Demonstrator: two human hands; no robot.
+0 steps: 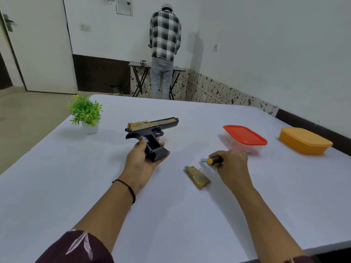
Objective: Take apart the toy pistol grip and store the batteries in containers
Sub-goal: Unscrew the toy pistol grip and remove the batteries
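My left hand grips the black and gold toy pistol by its grip, lifted a little off the white table. The grip's side is uncovered and a blue battery shows inside. A gold grip panel lies flat on the table between my hands. My right hand holds a screwdriver with a black and orange handle, its short metal tip pointing left, low over the table. A clear container with a red lid sits just beyond my right hand. An orange container stands at the far right.
A small potted green plant stands at the table's back left. Across the room a person in a checked shirt stands with their back turned at a folding table. The white table's right edge runs close to the wall.
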